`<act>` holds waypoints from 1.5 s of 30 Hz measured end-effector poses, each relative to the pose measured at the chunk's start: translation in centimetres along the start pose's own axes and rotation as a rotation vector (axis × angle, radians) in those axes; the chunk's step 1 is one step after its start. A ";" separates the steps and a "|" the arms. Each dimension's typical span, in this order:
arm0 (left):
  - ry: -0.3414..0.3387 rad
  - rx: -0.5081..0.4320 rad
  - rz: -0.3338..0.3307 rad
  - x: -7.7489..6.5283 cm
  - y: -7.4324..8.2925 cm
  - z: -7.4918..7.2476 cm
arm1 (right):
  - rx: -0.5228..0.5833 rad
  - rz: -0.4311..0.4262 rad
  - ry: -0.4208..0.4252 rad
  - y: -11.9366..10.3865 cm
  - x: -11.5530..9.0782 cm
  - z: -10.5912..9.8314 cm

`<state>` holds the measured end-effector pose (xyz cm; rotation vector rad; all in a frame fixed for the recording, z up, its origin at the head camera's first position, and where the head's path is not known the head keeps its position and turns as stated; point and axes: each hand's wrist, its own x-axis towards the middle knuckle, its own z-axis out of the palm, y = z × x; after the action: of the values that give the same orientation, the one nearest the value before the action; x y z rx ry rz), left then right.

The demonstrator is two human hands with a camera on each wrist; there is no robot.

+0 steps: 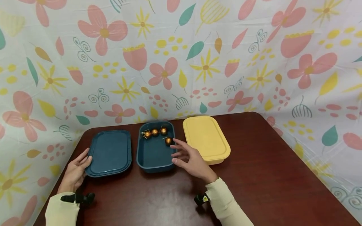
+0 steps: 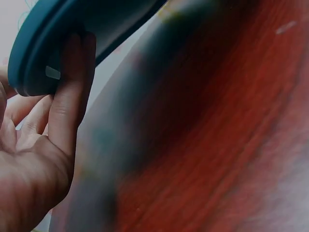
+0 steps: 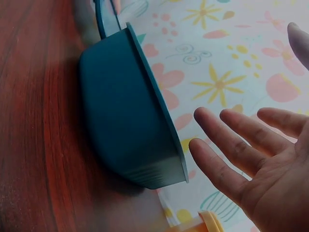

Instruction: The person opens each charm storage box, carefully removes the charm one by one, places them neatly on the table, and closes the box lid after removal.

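On the left, my left hand (image 1: 75, 172) grips a dark blue lid (image 1: 108, 152) by its near-left edge, thumb above and fingers beneath. In the left wrist view the lid (image 2: 43, 43) is tilted above the brown table. Beside it stands an uncovered blue rectangular container (image 1: 154, 157), with several shiny copper-coloured baubles (image 1: 154, 132) at its far end. One bauble (image 1: 168, 141) lies apart near the right wall. Over the container's right rim, my right hand (image 1: 192, 160) hovers with spread fingers and holds nothing. The container's outer wall (image 3: 120, 106) fills much of the right wrist view.
A yellow container with a yellow lid (image 1: 206, 138) stands just right of the blue one, close to my right hand. Behind the brown table (image 1: 254, 175) hangs a floral curtain (image 1: 181, 62), which also runs along both sides.
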<state>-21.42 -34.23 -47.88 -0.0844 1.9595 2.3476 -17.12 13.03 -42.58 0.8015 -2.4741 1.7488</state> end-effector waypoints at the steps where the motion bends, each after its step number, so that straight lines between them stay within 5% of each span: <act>1: 0.004 0.010 -0.010 0.1 0.1 -0.1 | -0.001 -0.004 0.001 0.0 0.0 0.0; 7: 0.014 0.173 -0.101 0.6 0.3 -1.2 | 0.000 -0.005 -0.008 0.2 -0.3 0.0; 14: 0.090 0.525 -0.170 1.3 0.8 -1.6 | 0.009 -0.022 -0.008 0.2 -0.4 0.0; 19: 0.131 0.671 -0.194 1.4 1.3 -1.3 | 0.014 -0.020 -0.009 0.3 -0.5 -0.1; 31: 0.057 0.794 -0.201 1.7 3.6 -0.5 | -0.022 -0.016 0.007 0.4 -0.6 -0.4; 45: 0.052 0.775 -0.205 1.4 4.2 0.5 | -0.055 -0.006 0.017 -0.3 -0.8 -1.4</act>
<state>-23.18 -34.43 -43.82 -0.2746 2.5783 1.3515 -16.73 14.50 -42.02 0.7857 -2.4938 1.6705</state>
